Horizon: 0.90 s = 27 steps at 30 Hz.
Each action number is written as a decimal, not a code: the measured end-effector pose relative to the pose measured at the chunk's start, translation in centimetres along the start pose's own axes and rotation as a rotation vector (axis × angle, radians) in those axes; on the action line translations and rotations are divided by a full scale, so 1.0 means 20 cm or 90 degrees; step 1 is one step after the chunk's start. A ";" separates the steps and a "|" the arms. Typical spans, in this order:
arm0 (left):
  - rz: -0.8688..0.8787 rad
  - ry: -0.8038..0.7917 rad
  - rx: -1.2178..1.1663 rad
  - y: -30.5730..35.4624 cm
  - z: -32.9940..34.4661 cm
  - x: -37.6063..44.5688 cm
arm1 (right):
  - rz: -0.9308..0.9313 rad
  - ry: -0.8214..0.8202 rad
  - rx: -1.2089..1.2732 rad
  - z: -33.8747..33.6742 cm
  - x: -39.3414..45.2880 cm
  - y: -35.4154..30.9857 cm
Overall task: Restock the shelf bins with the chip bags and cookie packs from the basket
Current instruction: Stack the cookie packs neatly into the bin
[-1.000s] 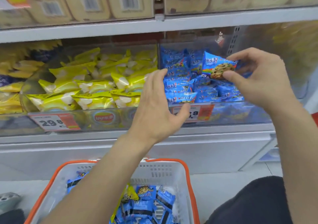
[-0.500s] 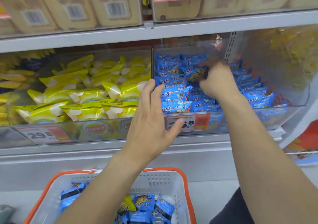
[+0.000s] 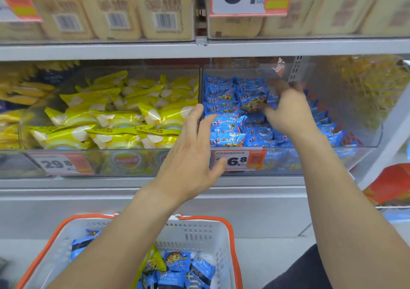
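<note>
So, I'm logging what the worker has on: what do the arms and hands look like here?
Both forearms are bare right up to the bottom of the picture, with no sleeves showing. The left hand and right hand wear no gloves, and no watch, ring or wristband shows. The right hand's fingers are blurred.

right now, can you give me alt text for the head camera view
A person's right hand sets a blue cookie pack into a clear plastic shelf bin of matching packs, while the open left hand rests at the bin's front edge. A white, orange-rimmed basket below holds more packs.
</note>
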<state>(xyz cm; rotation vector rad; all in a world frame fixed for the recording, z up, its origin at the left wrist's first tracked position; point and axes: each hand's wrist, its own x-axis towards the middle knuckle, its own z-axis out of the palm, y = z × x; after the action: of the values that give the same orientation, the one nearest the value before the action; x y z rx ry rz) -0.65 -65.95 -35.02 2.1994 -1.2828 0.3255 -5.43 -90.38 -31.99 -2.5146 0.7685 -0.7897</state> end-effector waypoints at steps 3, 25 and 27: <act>0.038 0.054 0.002 0.03 -0.05 -0.05 | -0.074 0.092 0.039 -0.08 -0.06 -0.02; -0.533 -0.646 -0.190 -0.39 0.60 -1.68 | -0.314 -0.955 -0.226 1.17 -1.54 -0.09; -0.539 -0.693 -0.236 -0.38 0.68 -1.70 | -0.247 -0.987 -0.289 1.26 -1.62 0.00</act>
<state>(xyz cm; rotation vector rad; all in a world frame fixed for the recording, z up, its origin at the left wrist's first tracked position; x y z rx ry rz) -12.50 -46.49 -64.74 2.3387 -0.5856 -1.4550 -12.35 -65.76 -64.13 -2.6334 -0.1450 1.3367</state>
